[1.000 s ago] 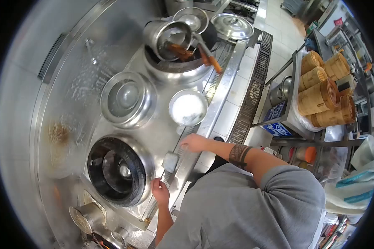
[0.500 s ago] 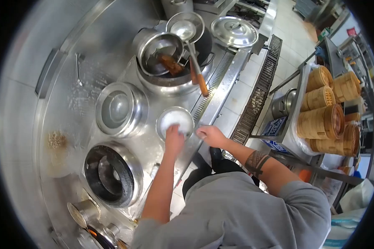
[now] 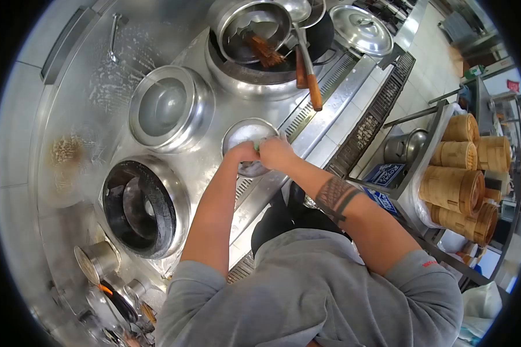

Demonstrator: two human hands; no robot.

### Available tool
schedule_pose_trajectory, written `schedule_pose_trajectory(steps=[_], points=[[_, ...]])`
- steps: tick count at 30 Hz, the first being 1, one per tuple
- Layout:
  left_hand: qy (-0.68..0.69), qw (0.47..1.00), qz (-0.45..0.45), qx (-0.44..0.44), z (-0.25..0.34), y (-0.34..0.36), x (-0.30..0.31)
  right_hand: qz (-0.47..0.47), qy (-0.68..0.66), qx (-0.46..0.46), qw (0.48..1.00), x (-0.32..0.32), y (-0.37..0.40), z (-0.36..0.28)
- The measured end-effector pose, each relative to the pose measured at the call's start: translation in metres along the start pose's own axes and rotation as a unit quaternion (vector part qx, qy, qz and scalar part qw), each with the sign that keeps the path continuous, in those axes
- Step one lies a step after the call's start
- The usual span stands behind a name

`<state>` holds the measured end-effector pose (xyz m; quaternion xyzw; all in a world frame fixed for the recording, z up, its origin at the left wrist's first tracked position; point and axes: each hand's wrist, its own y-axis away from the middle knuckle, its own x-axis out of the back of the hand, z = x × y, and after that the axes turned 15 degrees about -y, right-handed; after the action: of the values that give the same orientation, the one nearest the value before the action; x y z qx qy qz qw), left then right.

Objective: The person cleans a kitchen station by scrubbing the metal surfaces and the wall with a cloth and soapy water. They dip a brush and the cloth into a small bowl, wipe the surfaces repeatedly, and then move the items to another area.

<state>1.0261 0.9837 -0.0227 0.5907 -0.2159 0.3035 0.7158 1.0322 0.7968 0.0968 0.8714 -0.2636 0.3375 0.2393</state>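
A small round steel bowl (image 3: 244,130) with a pale wet inside sits on the steel range top near its front edge. My left hand (image 3: 241,153) and my right hand (image 3: 276,152) meet over the bowl's near rim, fingers curled and touching each other. A small green thing (image 3: 257,147), only partly visible, is pinched between the two hands. What it is stays unclear. The hands cover the near half of the bowl. My right forearm carries a dark band tattoo.
An open black burner well (image 3: 139,208) lies to the left, and a lidded pot (image 3: 168,110) behind it. A wok (image 3: 260,40) with a bowl and wooden-handled ladles stands at the back, beside a steel lid (image 3: 362,29). Bamboo steamers (image 3: 457,185) are stacked on a rack to the right.
My left hand left the counter edge, reached into the bowl, and now sits at its near rim. My right hand moved in to join it. The view shifted forward.
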Motion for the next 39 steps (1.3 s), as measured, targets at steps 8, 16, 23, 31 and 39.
schedule_pose_trajectory(steps=[8, 16, 23, 31, 39], points=[[0.198, 0.978, -0.037, 0.050, 0.007, 0.044, 0.004, -0.165, 0.282, -0.021, 0.945, -0.029, -0.031, -0.004], [0.424, 0.872, -0.244, -0.005, -0.006, 0.044, 0.034, -0.115, 0.125, 0.041, 0.985, -0.035, -0.039, 0.027], [0.437, 0.883, -0.167, 0.031, 0.004, 0.068, 0.074, 0.070, -0.123, 0.096, 0.985, 0.001, 0.001, 0.016], [0.761, 0.636, -0.015, 0.126, 0.003, 0.057, 0.021, 0.052, -0.172, 0.010, 0.984, -0.018, 0.015, 0.010], [0.187, 0.944, 0.231, 0.142, 0.028, 0.049, -0.027, -0.093, 0.091, 0.007, 0.992, -0.055, -0.020, 0.020]])
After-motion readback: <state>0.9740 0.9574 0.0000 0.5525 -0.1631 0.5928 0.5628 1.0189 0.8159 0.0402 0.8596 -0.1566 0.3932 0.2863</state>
